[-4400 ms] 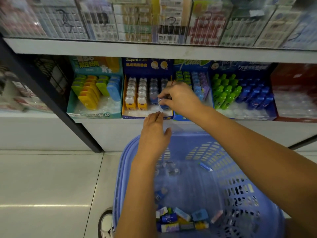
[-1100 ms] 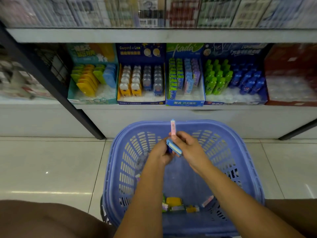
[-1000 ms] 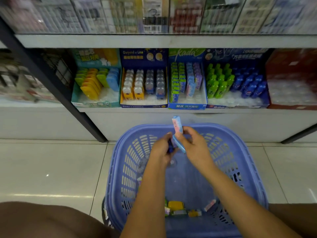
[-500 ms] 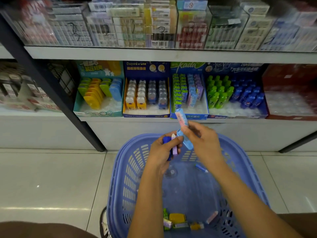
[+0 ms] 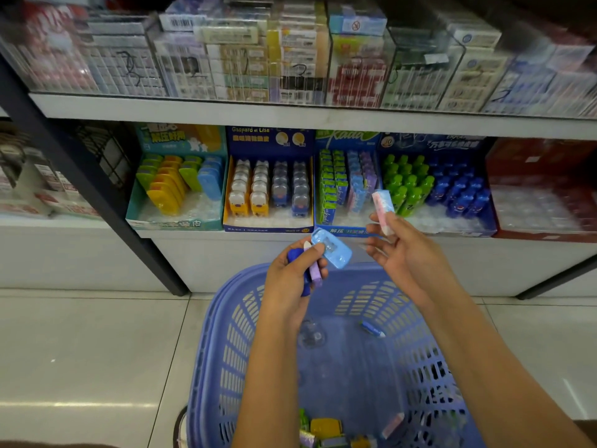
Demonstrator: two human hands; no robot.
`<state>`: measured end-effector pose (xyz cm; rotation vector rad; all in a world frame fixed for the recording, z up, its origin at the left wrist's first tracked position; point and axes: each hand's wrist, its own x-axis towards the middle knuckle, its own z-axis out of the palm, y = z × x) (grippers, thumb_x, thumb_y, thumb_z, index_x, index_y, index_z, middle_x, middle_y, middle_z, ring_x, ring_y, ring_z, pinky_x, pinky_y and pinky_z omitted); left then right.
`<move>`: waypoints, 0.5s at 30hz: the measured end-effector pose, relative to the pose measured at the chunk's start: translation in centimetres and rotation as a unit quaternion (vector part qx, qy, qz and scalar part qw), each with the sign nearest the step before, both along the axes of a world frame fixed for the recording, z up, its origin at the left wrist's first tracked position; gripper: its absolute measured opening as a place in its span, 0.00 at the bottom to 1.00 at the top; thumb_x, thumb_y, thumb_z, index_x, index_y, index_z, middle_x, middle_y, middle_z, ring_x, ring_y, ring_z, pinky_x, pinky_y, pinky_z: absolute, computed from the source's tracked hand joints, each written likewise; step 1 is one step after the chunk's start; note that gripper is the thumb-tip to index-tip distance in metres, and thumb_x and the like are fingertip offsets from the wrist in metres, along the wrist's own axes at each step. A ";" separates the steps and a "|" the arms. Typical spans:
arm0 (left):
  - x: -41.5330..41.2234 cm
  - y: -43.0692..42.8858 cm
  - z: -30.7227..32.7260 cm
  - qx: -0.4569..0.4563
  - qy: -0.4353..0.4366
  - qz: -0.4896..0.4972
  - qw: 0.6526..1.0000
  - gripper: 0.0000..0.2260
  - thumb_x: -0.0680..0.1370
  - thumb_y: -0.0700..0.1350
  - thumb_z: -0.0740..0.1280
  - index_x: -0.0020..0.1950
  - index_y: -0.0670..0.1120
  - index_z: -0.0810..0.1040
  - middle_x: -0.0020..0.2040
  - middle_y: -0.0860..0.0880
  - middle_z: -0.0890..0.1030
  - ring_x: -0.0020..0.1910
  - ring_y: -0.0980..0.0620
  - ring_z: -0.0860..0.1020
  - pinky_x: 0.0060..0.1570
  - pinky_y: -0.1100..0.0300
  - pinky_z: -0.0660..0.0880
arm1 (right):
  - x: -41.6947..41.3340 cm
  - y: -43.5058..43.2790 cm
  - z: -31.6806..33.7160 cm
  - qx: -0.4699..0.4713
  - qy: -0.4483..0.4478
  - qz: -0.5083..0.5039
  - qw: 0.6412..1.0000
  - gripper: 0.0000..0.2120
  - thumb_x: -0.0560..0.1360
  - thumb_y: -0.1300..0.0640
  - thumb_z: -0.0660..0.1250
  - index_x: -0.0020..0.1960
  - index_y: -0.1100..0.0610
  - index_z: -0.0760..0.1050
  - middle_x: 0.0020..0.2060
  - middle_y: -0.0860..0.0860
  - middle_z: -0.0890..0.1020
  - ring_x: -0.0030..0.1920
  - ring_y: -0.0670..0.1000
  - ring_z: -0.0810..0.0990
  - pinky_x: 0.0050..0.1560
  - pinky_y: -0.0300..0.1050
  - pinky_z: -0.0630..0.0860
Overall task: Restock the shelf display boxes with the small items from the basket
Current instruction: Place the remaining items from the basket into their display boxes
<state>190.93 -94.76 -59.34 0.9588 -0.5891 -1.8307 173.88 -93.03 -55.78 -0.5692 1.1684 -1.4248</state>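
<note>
Head view: I observed the left hand (image 5: 287, 282) above the blue basket (image 5: 223, 334), its fingers curled round three small items: a light blue case (image 5: 334, 252), a purple stick (image 5: 315, 271) and a dark blue piece (image 5: 294, 255). The right hand (image 5: 407, 253) was raised just beside it, thumb and forefinger pinching the lower end of a pink stick (image 5: 382, 203), the remaining fingers loosely spread. The pink stick stood upright in front of the Kada display box (image 5: 347, 231) on the lower shelf (image 5: 517, 245). More small items (image 5: 326, 430) lay at the basket's near end
</note>
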 end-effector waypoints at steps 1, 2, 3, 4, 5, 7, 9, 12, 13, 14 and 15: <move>0.1 -0.1 0.1 -0.001 0.004 0.009 1.000 0.03 0.76 0.37 0.67 0.48 0.39 0.78 0.29 0.46 0.76 0.28 0.56 0.75 0.30 0.66 0.75 | -0.3 -0.3 -0.1 0.005 -0.003 -0.015 1.000 0.08 0.78 0.55 0.62 0.49 0.56 0.78 0.41 0.49 0.81 0.35 0.45 0.75 0.40 0.38 0.73; 0.2 -0.2 0.2 -0.003 0.006 0.017 1.000 0.02 0.77 0.37 0.66 0.47 0.39 0.78 0.27 0.46 0.75 0.29 0.55 0.75 0.31 0.66 0.75 | -0.5 -0.5 -0.2 0.004 0.001 -0.023 1.000 0.06 0.78 0.57 0.63 0.48 0.56 0.78 0.42 0.49 0.80 0.33 0.43 0.72 0.38 0.37 0.71; 0.2 -0.2 0.2 -0.004 0.006 0.024 1.000 0.02 0.77 0.37 0.66 0.45 0.39 0.77 0.26 0.46 0.74 0.29 0.55 0.75 0.31 0.65 0.75 | -0.8 -0.9 -0.2 -0.003 0.025 -0.023 0.999 0.06 0.78 0.58 0.63 0.46 0.56 0.78 0.42 0.50 0.79 0.32 0.42 0.72 0.37 0.37 0.70; 0.3 -0.3 0.3 -0.006 0.004 0.028 1.000 0.02 0.77 0.37 0.66 0.45 0.40 0.77 0.25 0.46 0.73 0.29 0.55 0.75 0.31 0.65 0.75 | -1.0 -1.2 0.0 -0.010 0.071 -0.017 0.997 0.05 0.77 0.59 0.64 0.45 0.55 0.79 0.43 0.51 0.79 0.31 0.42 0.72 0.38 0.37 0.70; 0.3 -0.4 0.3 -0.007 0.001 0.030 1.000 0.02 0.77 0.37 0.66 0.45 0.40 0.77 0.24 0.47 0.73 0.29 0.55 0.75 0.32 0.65 0.75 | -1.3 -1.6 0.2 -0.019 0.142 -0.012 0.990 0.04 0.77 0.60 0.65 0.46 0.56 0.79 0.42 0.51 0.80 0.32 0.42 0.74 0.40 0.37 0.71; 0.4 -0.4 0.3 -0.005 -0.001 0.033 0.999 0.02 0.77 0.37 0.66 0.46 0.40 0.78 0.25 0.46 0.74 0.30 0.54 0.74 0.32 0.65 0.75 | -1.9 -2.7 0.8 -0.036 0.301 -0.010 0.953 0.07 0.75 0.61 0.68 0.53 0.57 0.75 0.40 0.50 0.81 0.33 0.41 0.79 0.39 0.34 0.74; 0.3 -0.4 0.2 -0.004 -0.002 0.032 0.999 0.02 0.77 0.37 0.66 0.46 0.40 0.78 0.25 0.46 0.74 0.30 0.54 0.74 0.32 0.65 0.76 | -2.2 -3.9 1.3 -0.046 0.439 -0.004 0.897 0.15 0.74 0.60 0.69 0.57 0.53 0.69 0.38 0.47 0.80 0.37 0.42 0.80 0.36 0.31 0.73; 0.2 -0.3 0.0 -0.010 -0.012 0.026 1.000 0.02 0.77 0.38 0.66 0.45 0.39 0.77 0.23 0.46 0.72 0.30 0.55 0.75 0.34 0.64 0.76 | -2.5 -5.3 1.3 -0.061 0.534 0.008 0.843 0.13 0.77 0.55 0.66 0.61 0.53 0.70 0.40 0.47 0.81 0.43 0.47 0.81 0.45 0.40 0.77; 0.1 -0.4 -0.1 -0.011 -0.015 0.026 0.999 0.02 0.77 0.38 0.66 0.46 0.39 0.77 0.23 0.46 0.72 0.30 0.55 0.75 0.34 0.64 0.76 | -2.6 -5.6 1.1 -0.070 0.554 0.005 0.829 0.13 0.77 0.55 0.65 0.61 0.55 0.71 0.42 0.50 0.81 0.44 0.49 0.81 0.47 0.43 0.77; 0.1 -0.4 -0.1 -0.012 -0.017 0.027 0.999 0.02 0.77 0.38 0.66 0.47 0.39 0.77 0.23 0.46 0.73 0.30 0.55 0.75 0.34 0.64 0.76 | -2.6 -5.8 0.9 -0.078 0.582 0.002 0.809 0.12 0.77 0.55 0.65 0.60 0.56 0.73 0.45 0.53 0.82 0.45 0.51 0.81 0.49 0.44 0.76; 0.1 -0.4 -0.2 -0.014 -0.018 0.027 0.999 0.02 0.77 0.38 0.66 0.47 0.39 0.77 0.23 0.46 0.73 0.29 0.55 0.75 0.34 0.64 0.76 | -2.6 -6.0 0.7 -0.084 0.609 0.003 0.789 0.12 0.77 0.55 0.65 0.60 0.57 0.75 0.46 0.54 0.81 0.46 0.51 0.80 0.49 0.43 0.75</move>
